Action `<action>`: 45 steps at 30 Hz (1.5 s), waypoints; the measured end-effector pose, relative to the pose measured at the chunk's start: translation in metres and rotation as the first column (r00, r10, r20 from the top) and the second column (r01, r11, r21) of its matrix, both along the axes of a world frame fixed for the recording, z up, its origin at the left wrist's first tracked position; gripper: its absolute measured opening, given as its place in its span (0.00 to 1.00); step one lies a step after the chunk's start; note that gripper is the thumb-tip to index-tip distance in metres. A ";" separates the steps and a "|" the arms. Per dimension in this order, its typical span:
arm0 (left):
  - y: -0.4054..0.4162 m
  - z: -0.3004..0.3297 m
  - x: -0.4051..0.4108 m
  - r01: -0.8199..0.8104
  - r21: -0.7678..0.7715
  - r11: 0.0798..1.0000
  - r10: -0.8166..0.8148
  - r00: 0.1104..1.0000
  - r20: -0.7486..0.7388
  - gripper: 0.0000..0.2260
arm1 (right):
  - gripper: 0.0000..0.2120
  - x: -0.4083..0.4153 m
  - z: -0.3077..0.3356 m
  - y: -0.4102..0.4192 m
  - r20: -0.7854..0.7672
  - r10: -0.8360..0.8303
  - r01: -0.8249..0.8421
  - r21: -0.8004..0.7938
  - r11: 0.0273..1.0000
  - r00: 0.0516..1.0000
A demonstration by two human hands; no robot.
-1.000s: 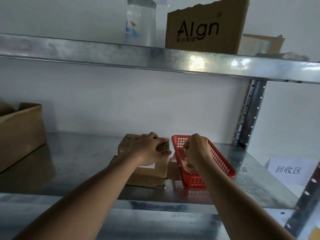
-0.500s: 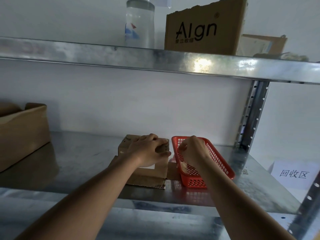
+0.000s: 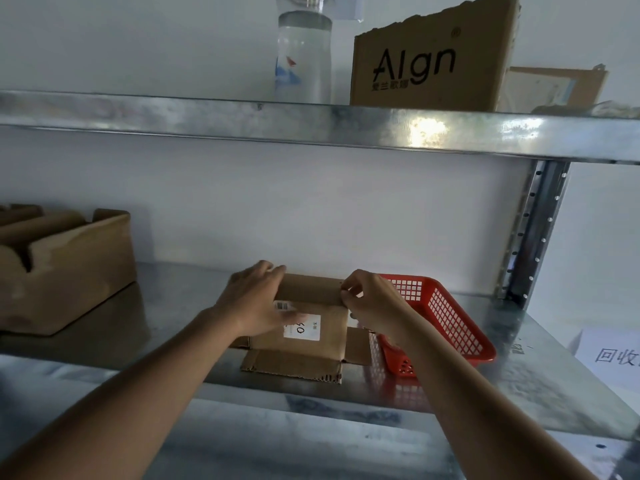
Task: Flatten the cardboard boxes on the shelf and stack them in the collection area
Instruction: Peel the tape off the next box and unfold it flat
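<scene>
White wall behind a galvanized metal shelf [image 3: 173, 341], dim light, glare on the upper shelf [image 3: 311, 123] front edge.

Small cardboard box [image 3: 311, 327] sat mid-shelf near the front edge, collapsed low, flaps splayed out: one flap lay flat toward the person, one stuck out to the right against the red basket [image 3: 446, 323]. White label [image 3: 304, 329] with handwriting on the top panel, partly covered by the left hand.

Left hand [image 3: 256, 303] lay on the box's left side, fingers extended and close together, reaching over the far left edge, palm pressing the top panel. Right hand [image 3: 374, 306] was at the box's far right corner, thumb and forefinger pinching the edge of the back panel, other fingers curled. Both forearms came in from the bottom of the view.

Red basket was just right of the box, touching its right flap, angled with the far end leaning right. Contents couldn't be made out.

Far left on the same shelf, well apart: an open brown carton [image 3: 65, 268] with cut-down walls.

Upper shelf: clear plastic bottle [image 3: 304, 60], then a torn-top box printed "AIgn" [image 3: 429, 60], then another cardboard piece [image 3: 554, 88] behind it on the right.

Perforated upright post [image 3: 533, 237] at the right. Beyond it, a white paper sign [image 3: 613, 355] with Chinese characters, cut off by the frame edge.
</scene>
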State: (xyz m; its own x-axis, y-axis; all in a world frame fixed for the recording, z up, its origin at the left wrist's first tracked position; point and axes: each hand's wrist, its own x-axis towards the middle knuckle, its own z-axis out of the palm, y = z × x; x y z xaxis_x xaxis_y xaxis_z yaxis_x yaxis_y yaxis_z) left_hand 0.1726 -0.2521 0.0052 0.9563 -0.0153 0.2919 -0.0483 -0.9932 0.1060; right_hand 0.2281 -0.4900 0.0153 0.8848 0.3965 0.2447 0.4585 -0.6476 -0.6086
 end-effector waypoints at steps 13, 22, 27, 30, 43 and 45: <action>0.053 -0.013 -0.029 0.193 -0.415 0.889 -0.089 0.962 0.258 0.20 | 0.09 -0.012 0.016 0.032 -0.374 0.160 -0.025 0.340 0.940 0.914; 0.060 -0.007 -0.051 0.195 -0.403 0.894 -0.162 0.980 0.115 0.15 | 0.35 -0.010 0.007 0.051 0.085 0.079 -0.066 -0.149 0.987 0.993; 0.056 0.000 -0.053 0.112 -0.183 0.977 -0.124 0.991 -0.057 0.25 | 0.35 -0.016 0.011 0.060 0.144 0.045 -0.001 -0.294 0.956 0.989; 0.055 0.004 -0.055 0.102 -0.115 0.988 -0.107 0.994 -0.032 0.22 | 0.31 -0.019 0.011 0.064 0.184 0.014 0.046 -0.318 0.947 0.983; 0.072 0.000 -0.044 0.009 -0.383 0.924 0.160 0.899 0.407 0.28 | 0.18 -0.026 0.009 0.064 0.199 -0.076 0.049 0.135 0.990 0.977; 0.079 -0.001 -0.038 0.020 -0.475 0.880 0.208 0.883 0.422 0.29 | 0.18 -0.025 0.006 0.063 0.219 -0.103 0.066 0.173 0.983 0.970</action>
State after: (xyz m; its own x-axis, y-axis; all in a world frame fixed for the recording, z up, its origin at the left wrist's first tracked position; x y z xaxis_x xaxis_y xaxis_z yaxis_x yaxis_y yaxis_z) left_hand 0.1351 -0.1732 0.0045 0.7065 0.3102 0.6361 -0.1122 -0.8384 0.5334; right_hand 0.2030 -0.4272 0.0210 0.8276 0.2608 0.4971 0.5441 -0.5905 -0.5960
